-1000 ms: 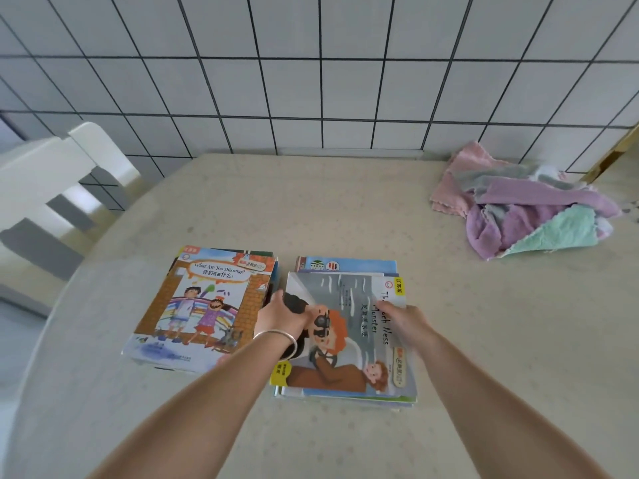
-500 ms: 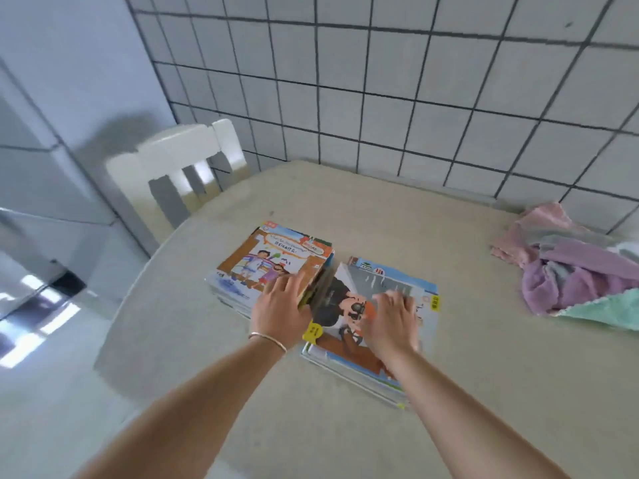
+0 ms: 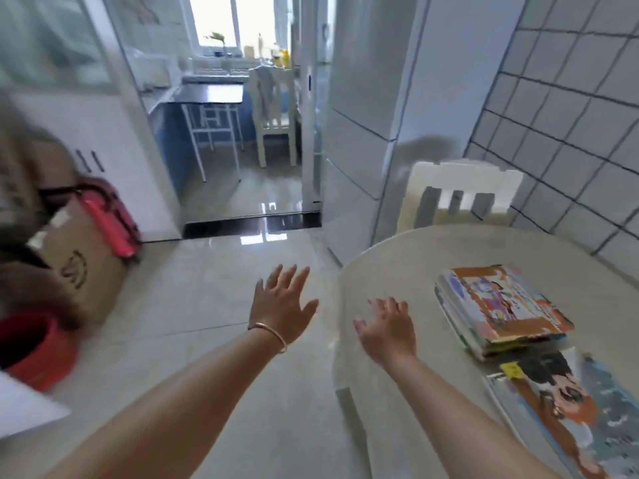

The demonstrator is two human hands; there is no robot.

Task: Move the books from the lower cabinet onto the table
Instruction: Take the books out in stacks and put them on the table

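- Books lie in two stacks on the table (image 3: 397, 267), side by side — the far stack (image 3: 498, 305) has an orange-edged cartoon cover on top; the near stack (image 3: 567, 406) shows a drawn face with orange hair.
- Both stacks sit flat on the tabletop, well in from its rounded edge, and I see a narrow gap between them.
- My left hand (image 3: 281, 307) hangs over the floor off the table's rounded edge, fingers spread and straight, holding nothing. A thin bracelet (image 3: 268, 335) rings that wrist.
- My right hand (image 3: 387, 331) hovers above the table's rim, fingers loosely fanned, palm down, nothing in its grasp — clear of both stacks.
- A white chair (image 3: 460, 197) stands at the table's far end, against the tiled wall (image 3: 570, 115).
- Across the floor from the table I note a cardboard box (image 3: 74, 267), a red case (image 3: 107, 216) behind it and a red tub (image 3: 31, 350) nearer to me; that side is blurred.
- A white cabinet (image 3: 114, 140) with dark handles stands behind the box.
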